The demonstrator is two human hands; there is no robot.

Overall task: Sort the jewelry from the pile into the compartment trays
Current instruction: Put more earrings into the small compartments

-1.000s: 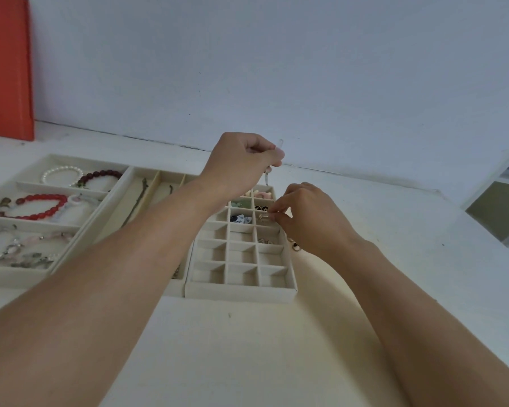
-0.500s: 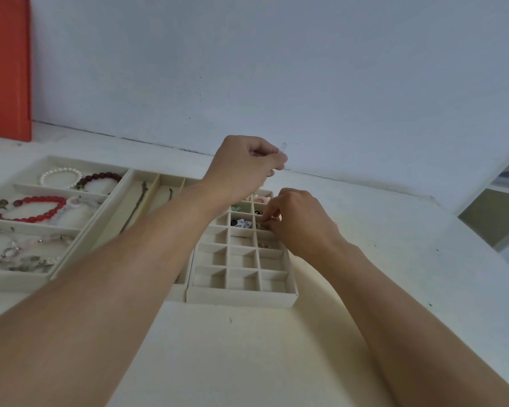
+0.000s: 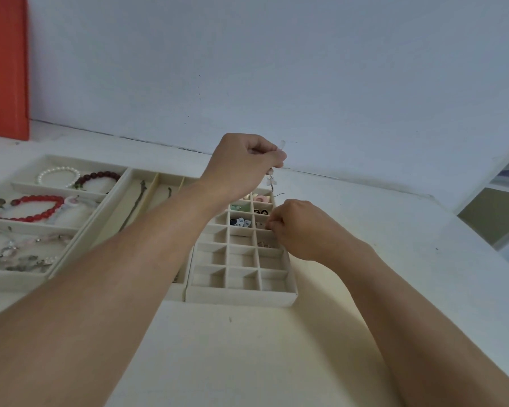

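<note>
Hands over a grid tray (image 3: 241, 295): left hand (image 3: 241, 165) pinches a dangling earring (image 3: 271, 181); right hand (image 3: 294, 230) pinches something too small to tell.

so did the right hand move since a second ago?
Yes. The right hand has dropped nearer, over the small-grid tray; its right column's third cell, clear before, is now covered.

Bare worktop (image 3: 247, 356) stretches wide in front of the small-compartment tray (image 3: 241, 298) and along its right side. Both forearms cross above the trays, the left arm (image 3: 147, 254) covering the middle tray (image 3: 147, 183). A wall (image 3: 276, 69) closes off the back; an orange board (image 3: 5, 69) stands far left.
</note>
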